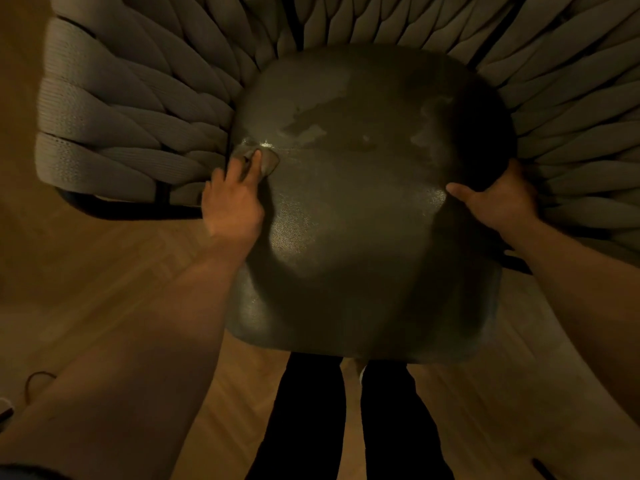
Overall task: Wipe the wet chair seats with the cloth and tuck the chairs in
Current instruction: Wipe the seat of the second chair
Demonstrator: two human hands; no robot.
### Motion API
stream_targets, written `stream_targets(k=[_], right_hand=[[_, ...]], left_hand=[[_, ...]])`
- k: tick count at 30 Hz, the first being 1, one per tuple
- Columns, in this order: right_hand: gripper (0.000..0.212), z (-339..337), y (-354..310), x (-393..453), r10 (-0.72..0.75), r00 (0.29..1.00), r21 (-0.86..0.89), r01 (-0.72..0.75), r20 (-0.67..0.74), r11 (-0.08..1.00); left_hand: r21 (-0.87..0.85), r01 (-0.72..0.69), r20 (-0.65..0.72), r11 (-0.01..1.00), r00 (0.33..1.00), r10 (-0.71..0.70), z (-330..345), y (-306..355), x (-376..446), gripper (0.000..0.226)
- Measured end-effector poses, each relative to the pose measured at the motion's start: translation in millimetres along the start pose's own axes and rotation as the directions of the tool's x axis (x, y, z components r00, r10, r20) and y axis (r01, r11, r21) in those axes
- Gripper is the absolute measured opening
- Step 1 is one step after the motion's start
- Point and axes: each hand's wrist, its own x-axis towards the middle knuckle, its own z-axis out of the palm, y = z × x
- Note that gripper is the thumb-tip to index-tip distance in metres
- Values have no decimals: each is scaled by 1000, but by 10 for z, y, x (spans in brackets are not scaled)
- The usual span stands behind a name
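A dark, pebbled chair seat (363, 237) fills the middle of the view, with shiny wet patches (308, 128) across its far half. A small crumpled cloth (268, 164) lies at the seat's left edge. My left hand (232, 206) presses on the cloth with its fingers stretched out, and one fingertip rests on top of it. My right hand (502, 199) grips the seat's right edge, thumb on top and fingers curled behind the rim.
Thick woven grey rope forms the chair's back and arms (121, 109), wrapping round the seat on the left, far and right sides. Wooden floor (104, 278) lies below. My legs in dark trousers (346, 420) stand at the seat's front edge. A thin cord (38, 377) lies on the floor at bottom left.
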Motion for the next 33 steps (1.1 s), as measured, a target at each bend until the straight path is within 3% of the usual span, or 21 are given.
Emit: stream_targets(k=[15,19,22,25,30,33], right_hand=[[104,-73,16,-12,15,999,64,-17,34,998],[83,-157,14,28,50,997,200,-60,53,978],[85,-163,25,88,111,990,307,-132,86,943],[100,-155,13,101,199,967,416,-247,157,875],[102,-137,43,123,173,973,520,-229,155,823],[131,-104,177,294,221,963,585,-271,157,765]], left_hand=[[-269,202,-71,942,971,-228,-3,-37,29,73],[-352,289,-107,890,932,-345,-12,12,117,65],[-406,341,-81,848,911,-405,27,148,159,64],[-445,271,-113,854,928,-354,85,259,209,59],[-374,121,-140,919,973,-186,142,458,192,53],[-360,65,-104,931,989,-109,59,724,150,55]])
